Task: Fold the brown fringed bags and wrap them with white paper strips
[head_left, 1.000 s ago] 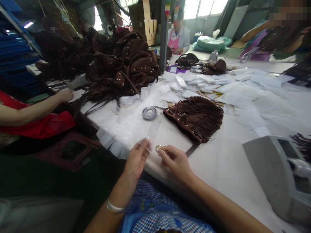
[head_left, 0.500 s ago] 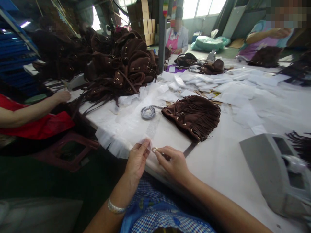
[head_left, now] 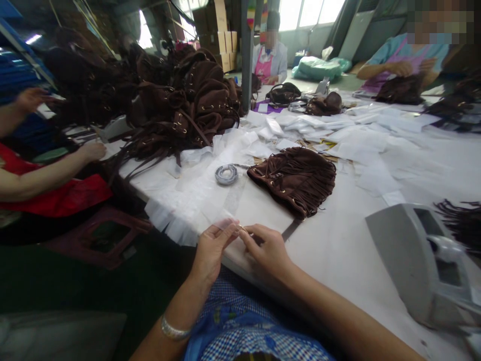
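At the table's near edge, my left hand [head_left: 211, 248] pinches a thin, see-through white sheet [head_left: 222, 219]. Close against it, my right hand [head_left: 267, 249] is closed on a small gold metal ring [head_left: 239, 228] at the end of a dark strap [head_left: 293, 229]. The fingertips of both hands meet at the ring and partly cover it. Beyond them lies a dark brown fringed bag [head_left: 295, 180] with gold eyelets, and the strap runs from it toward my right hand. A roll of grey tape [head_left: 226, 174] rests left of the bag.
Brown bags [head_left: 203, 95] are heaped at the back left, beside a metal post [head_left: 247, 60]. White sheets [head_left: 376, 145] cover much of the table behind. A grey tape dispenser [head_left: 417, 265] stands at right. Co-workers sit at left, far middle and far right.
My left fingers have closed in on the ring, bringing the sheet to it. A co-worker's second hand has come up at far left; the far-right co-worker's hands have lowered to a bag.
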